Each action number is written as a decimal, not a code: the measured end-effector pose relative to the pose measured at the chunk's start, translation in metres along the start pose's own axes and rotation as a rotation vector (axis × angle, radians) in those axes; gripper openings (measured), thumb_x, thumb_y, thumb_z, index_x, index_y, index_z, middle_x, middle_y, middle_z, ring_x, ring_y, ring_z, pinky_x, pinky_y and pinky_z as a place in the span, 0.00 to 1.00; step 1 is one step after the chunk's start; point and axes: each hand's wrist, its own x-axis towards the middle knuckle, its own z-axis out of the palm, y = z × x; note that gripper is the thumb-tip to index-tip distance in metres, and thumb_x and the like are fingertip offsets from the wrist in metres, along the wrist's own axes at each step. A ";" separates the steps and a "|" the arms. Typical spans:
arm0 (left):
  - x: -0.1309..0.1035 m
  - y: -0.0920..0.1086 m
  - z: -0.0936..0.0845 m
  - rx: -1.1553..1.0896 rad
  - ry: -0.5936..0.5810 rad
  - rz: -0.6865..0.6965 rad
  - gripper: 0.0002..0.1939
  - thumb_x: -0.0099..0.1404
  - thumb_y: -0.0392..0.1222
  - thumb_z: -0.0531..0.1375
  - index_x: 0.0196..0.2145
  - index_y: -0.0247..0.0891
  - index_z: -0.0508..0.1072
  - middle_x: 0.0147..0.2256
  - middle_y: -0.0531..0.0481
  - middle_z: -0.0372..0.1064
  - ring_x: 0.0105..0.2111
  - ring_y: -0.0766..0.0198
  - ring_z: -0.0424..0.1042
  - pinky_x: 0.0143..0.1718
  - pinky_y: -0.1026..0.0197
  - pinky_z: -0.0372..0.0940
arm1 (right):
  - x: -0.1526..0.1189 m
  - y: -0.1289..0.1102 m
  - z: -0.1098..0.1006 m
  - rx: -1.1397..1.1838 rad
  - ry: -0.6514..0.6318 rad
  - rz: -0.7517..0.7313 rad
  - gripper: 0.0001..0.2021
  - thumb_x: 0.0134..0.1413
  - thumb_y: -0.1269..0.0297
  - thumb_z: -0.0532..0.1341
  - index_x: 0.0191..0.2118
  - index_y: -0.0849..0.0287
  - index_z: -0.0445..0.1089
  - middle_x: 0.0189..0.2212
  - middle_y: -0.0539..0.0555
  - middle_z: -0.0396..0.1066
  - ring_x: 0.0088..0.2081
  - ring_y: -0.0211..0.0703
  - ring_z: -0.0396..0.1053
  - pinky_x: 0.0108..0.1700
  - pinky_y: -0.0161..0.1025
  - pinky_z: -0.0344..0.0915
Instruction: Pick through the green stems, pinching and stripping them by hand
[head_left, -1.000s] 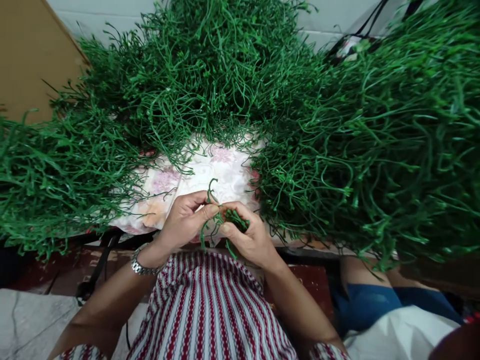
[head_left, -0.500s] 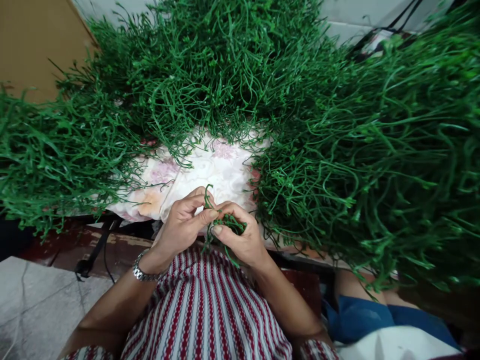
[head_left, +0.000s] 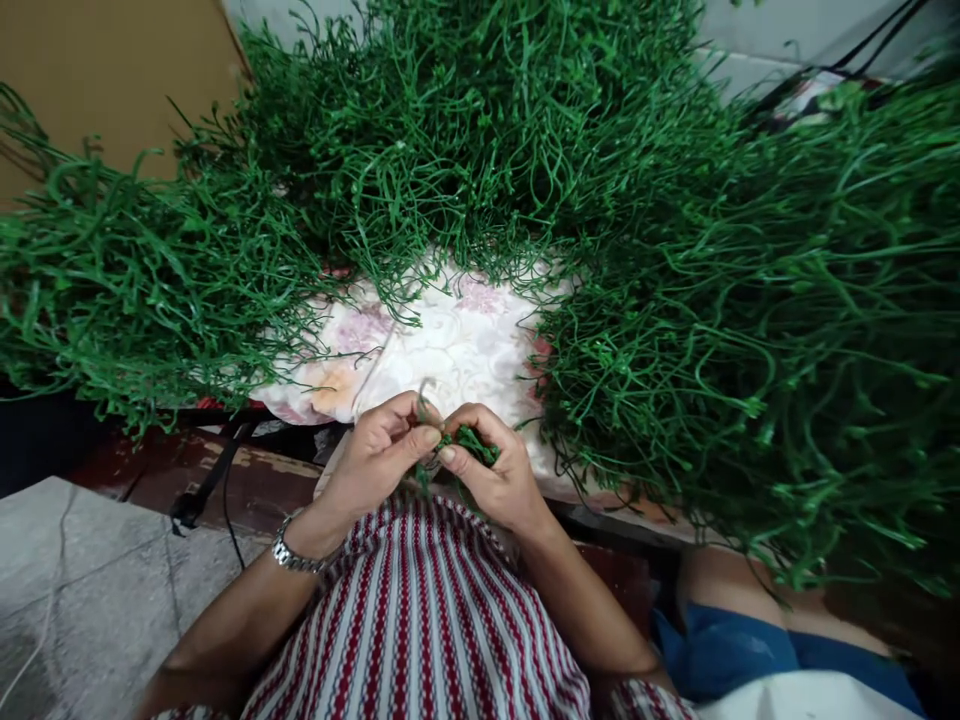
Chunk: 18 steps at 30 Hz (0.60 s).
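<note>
My left hand (head_left: 382, 452), with a metal-band watch (head_left: 294, 545) on its wrist, has thumb and forefinger pinched on a thin green stem, blurred where it sticks up above the fingers. Close beside it, my right hand (head_left: 496, 468) is closed round a small bunch of green stems (head_left: 477, 445), its fingertips nearly meeting the left ones. Whether the stems are real or artificial I cannot tell. Both hands are above the near edge of a white floral cloth (head_left: 442, 345), in front of the striped clothing on my body.
Tangled heaps of thin green stems with knobbed tips lie on the left (head_left: 165, 280), at the back (head_left: 480, 130) and on the right (head_left: 787, 350). A person's knee with blue clothing (head_left: 735, 640) is at lower right. A black strap (head_left: 214, 475) hangs at the table edge.
The view has shifted slightly, so the scene sits further right. Both hands stay together at the stems; the stem at the left fingers is now blurred by motion.
</note>
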 end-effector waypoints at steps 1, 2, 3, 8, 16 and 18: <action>0.000 -0.001 -0.002 -0.033 -0.027 -0.020 0.08 0.58 0.43 0.62 0.31 0.36 0.69 0.27 0.53 0.63 0.27 0.70 0.61 0.31 0.67 0.58 | 0.000 0.000 0.001 -0.006 0.010 -0.009 0.05 0.54 0.65 0.60 0.35 0.60 0.63 0.29 0.49 0.65 0.32 0.34 0.63 0.35 0.32 0.59; 0.000 -0.003 -0.005 -0.051 -0.051 -0.039 0.08 0.57 0.42 0.63 0.31 0.35 0.69 0.27 0.53 0.63 0.27 0.69 0.61 0.31 0.67 0.59 | 0.000 0.000 0.003 -0.016 0.018 -0.015 0.05 0.54 0.65 0.60 0.35 0.60 0.63 0.29 0.49 0.65 0.31 0.34 0.63 0.35 0.32 0.59; 0.001 -0.003 -0.007 -0.056 -0.068 -0.054 0.09 0.56 0.42 0.63 0.30 0.35 0.69 0.27 0.53 0.63 0.27 0.69 0.62 0.31 0.67 0.59 | 0.000 0.000 0.004 -0.032 0.023 -0.020 0.05 0.54 0.65 0.60 0.34 0.60 0.63 0.29 0.49 0.65 0.31 0.35 0.63 0.35 0.32 0.59; 0.007 0.001 -0.019 0.172 -0.165 -0.095 0.05 0.58 0.38 0.59 0.28 0.35 0.66 0.24 0.56 0.60 0.24 0.71 0.60 0.28 0.67 0.56 | -0.001 0.000 0.006 -0.292 0.010 -0.067 0.03 0.53 0.70 0.59 0.34 0.60 0.63 0.29 0.50 0.64 0.32 0.37 0.63 0.35 0.33 0.59; 0.007 0.009 -0.031 0.851 -0.247 0.275 0.06 0.61 0.31 0.52 0.28 0.36 0.65 0.27 0.52 0.64 0.30 0.66 0.63 0.34 0.63 0.57 | 0.000 -0.010 0.015 -0.777 -0.196 0.001 0.10 0.50 0.78 0.52 0.40 0.61 0.60 0.34 0.56 0.64 0.36 0.42 0.62 0.36 0.37 0.59; 0.005 0.005 -0.033 0.902 -0.274 0.343 0.08 0.61 0.29 0.49 0.27 0.37 0.63 0.27 0.52 0.62 0.30 0.66 0.62 0.33 0.62 0.57 | 0.000 -0.016 0.017 -0.866 -0.256 0.045 0.10 0.47 0.78 0.52 0.37 0.60 0.60 0.31 0.54 0.63 0.31 0.41 0.61 0.31 0.36 0.56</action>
